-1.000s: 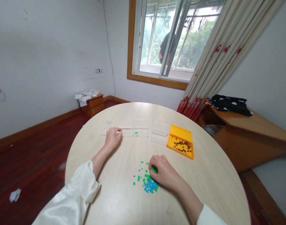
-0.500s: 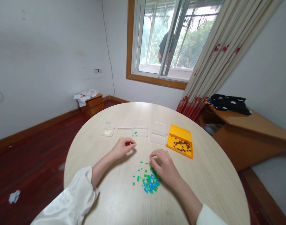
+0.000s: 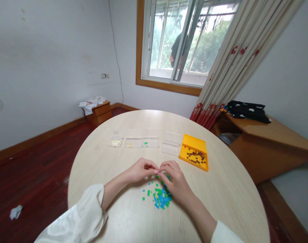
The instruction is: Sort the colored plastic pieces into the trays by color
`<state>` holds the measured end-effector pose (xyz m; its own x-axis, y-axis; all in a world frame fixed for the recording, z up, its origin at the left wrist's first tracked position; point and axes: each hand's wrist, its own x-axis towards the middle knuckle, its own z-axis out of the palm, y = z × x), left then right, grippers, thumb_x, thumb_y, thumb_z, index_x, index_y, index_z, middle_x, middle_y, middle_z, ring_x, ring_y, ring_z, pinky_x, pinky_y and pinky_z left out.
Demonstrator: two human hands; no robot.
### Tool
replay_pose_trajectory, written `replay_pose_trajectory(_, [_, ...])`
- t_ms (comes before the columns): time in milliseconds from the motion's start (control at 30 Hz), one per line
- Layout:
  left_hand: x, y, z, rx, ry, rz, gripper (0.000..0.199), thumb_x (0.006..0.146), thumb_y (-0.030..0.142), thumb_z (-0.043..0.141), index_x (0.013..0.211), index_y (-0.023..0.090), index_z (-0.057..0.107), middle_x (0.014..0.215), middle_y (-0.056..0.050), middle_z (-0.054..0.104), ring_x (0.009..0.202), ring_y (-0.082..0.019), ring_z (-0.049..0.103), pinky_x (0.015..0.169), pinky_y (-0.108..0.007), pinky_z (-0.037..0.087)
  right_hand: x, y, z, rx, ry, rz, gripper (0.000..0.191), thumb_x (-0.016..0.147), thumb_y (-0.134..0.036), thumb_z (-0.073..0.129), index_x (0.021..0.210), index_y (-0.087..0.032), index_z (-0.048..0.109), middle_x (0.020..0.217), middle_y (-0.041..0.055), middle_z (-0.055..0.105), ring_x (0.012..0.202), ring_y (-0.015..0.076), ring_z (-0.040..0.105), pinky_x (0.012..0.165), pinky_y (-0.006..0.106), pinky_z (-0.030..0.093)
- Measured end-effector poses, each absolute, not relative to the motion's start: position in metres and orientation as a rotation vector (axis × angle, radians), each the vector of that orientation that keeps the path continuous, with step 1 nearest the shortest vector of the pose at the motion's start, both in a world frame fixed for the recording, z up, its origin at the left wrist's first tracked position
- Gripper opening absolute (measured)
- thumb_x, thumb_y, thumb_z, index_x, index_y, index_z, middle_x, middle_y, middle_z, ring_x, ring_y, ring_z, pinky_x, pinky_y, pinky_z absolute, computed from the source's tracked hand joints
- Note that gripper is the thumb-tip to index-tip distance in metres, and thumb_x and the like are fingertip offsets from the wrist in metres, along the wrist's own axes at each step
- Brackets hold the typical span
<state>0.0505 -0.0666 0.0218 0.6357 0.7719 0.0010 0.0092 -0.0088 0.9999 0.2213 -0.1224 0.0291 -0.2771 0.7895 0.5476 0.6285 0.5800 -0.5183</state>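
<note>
My left hand (image 3: 144, 170) and my right hand (image 3: 173, 177) meet at their fingertips just behind a pile of small blue and green pieces (image 3: 162, 197). Both hands are pinched closed; anything between the fingertips is too small to make out. Farther back stand a clear box with pale yellow bits (image 3: 115, 142), a clear box with a few yellow pieces (image 3: 133, 143), a clear box with a few green pieces (image 3: 150, 142) and another open clear box (image 3: 170, 148). To their right lies an open orange box (image 3: 206, 165) holding dark brown pieces.
The round pale table (image 3: 105, 219) fills the middle. Behind it are a window (image 3: 179, 44) and a long curtain (image 3: 235, 54). A brown desk (image 3: 277, 145) with black cloth stands at the right; a small cabinet (image 3: 102, 114) with papers is at the back left.
My left hand has moved right and nearer, from beside the clear boxes to my right hand, so the fingertips now meet. My right hand has barely moved.
</note>
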Motion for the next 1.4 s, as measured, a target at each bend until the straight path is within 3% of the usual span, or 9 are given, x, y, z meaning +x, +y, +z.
replay_pose_trajectory(200, [0.041, -0.054, 0.023, 1.542, 0.784, 0.781, 0.021, 0.065, 0.032, 0.069, 0.070, 0.012, 0.067, 0.062, -0.002, 0.061, 0.056, -0.010, 0.050, 0.056, -0.022, 0.037, 0.223, -0.123, 0.035, -1.166, -2.030, 0.373, 0.008, 0.082, -0.015, 0.055, 0.078, -0.020, 0.059, 0.081, 0.0044, 0.060, 0.084, 0.0194, 0.054, 0.077, 0.035, 0.043])
replay_pose_trajectory(500, [-0.014, 0.009, 0.012, 1.821, 1.611, 1.297, 0.019, 0.073, 0.025, 0.053, 0.078, 0.014, 0.067, 0.070, -0.004, 0.066, 0.059, -0.014, 0.049, 0.061, -0.027, 0.039, 0.222, -0.134, 0.045, -1.206, -2.395, 0.772, 0.016, 0.070, -0.005, 0.062, 0.069, -0.021, 0.064, 0.077, -0.0010, 0.063, 0.081, 0.0151, 0.057, 0.080, 0.030, 0.041])
replay_pose_trajectory(833, [-0.022, 0.021, -0.006, 2.089, 1.744, 1.145, 0.020, 0.075, 0.020, 0.050, 0.082, 0.015, 0.069, 0.084, -0.007, 0.070, 0.078, -0.021, 0.059, 0.078, -0.032, 0.043, 0.222, -0.133, 0.043, -1.258, -2.455, 0.748, 0.007, 0.066, -0.012, 0.067, 0.068, -0.018, 0.063, 0.075, -0.0003, 0.062, 0.079, 0.0151, 0.055, 0.078, 0.029, 0.037])
replay_pose_trajectory(1400, [-0.021, 0.022, -0.007, 2.108, 1.752, 1.124, 0.020, 0.076, 0.019, 0.051, 0.084, 0.015, 0.069, 0.085, -0.007, 0.071, 0.075, -0.021, 0.060, 0.077, -0.033, 0.044, 0.219, -0.135, 0.043, -1.271, -2.460, 0.757, 0.008, 0.069, -0.012, 0.065, 0.067, -0.018, 0.060, 0.077, -0.0015, 0.060, 0.081, 0.0139, 0.054, 0.080, 0.029, 0.034])
